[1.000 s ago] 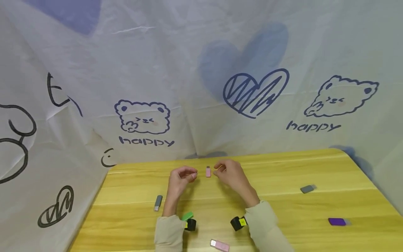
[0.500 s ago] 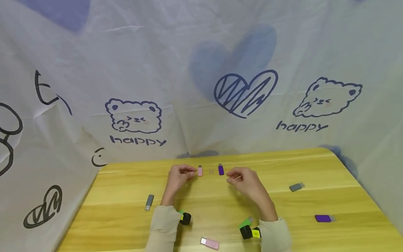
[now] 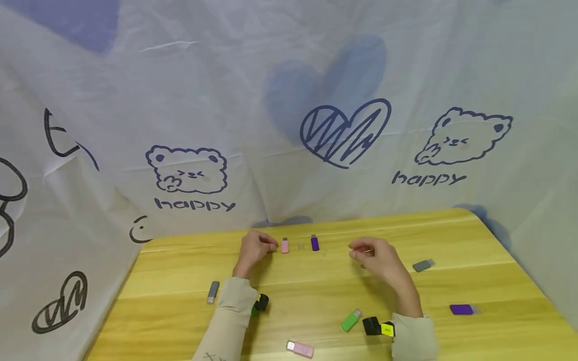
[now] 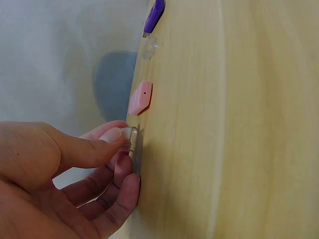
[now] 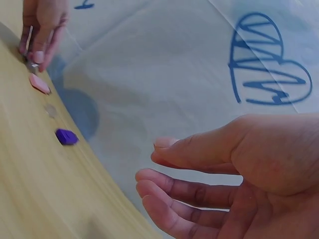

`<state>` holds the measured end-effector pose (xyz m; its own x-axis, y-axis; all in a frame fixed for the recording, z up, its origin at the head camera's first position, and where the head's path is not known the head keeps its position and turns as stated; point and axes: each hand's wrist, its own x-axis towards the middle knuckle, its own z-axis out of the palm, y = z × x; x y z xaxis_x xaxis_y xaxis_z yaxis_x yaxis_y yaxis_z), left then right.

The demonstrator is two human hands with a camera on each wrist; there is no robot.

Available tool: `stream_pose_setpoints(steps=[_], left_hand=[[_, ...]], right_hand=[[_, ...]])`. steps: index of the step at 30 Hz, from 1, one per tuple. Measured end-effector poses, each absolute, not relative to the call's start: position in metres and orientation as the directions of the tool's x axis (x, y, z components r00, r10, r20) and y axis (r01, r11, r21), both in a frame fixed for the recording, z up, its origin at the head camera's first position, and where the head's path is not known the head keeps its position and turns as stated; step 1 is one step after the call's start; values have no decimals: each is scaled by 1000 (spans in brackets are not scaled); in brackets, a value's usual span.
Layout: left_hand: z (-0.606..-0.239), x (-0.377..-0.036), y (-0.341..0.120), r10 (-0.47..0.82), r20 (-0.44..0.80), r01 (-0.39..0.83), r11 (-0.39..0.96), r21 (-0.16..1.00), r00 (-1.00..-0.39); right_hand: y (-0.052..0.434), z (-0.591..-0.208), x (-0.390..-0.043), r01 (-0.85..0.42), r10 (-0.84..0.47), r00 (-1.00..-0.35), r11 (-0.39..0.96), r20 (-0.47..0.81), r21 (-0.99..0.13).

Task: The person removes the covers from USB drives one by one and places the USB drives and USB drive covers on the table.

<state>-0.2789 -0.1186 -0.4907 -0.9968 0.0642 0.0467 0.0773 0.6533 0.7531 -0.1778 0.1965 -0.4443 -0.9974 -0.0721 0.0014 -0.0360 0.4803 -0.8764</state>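
Near the table's back edge, my left hand (image 3: 255, 250) pinches a small clear plastic cap (image 4: 130, 138) between thumb and index finger, close over the wood. Just right of those fingertips lies a pink USB stick (image 3: 285, 245), its connector pointing to the back. Beyond it sit a second clear cap (image 3: 301, 246) and a purple USB stick (image 3: 315, 243), also with its connector to the back. My right hand (image 3: 381, 258) hovers farther right, with a gap between thumb and fingers and nothing in it, as the right wrist view (image 5: 199, 174) confirms.
Other USB sticks lie around: grey (image 3: 213, 292) at left, green (image 3: 351, 320) and pink (image 3: 300, 349) in front, grey (image 3: 422, 265) and purple (image 3: 462, 310) at right. Something green (image 3: 255, 309) shows beside the left wrist camera. A printed sheet (image 3: 271, 125) hangs behind the table.
My right hand has drawn away to the right from the purple stick, which came into view between the hands. My left hand has shifted slightly left from the pink stick. The green stick is now uncovered.
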Motion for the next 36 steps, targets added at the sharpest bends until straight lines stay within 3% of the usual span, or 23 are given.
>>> stream_pose_setpoints(steps=[29,36], left_hand=[[-489,-272,-122,33,83,85,649,756,-996],[-478,-253,-119,12,156,137,547,826,-988]], right_hand=[[205,-450,-176,-2,-36,-999,521,-20,-854],[205,-449,-179,-51,-39,-999,564,34,-824]])
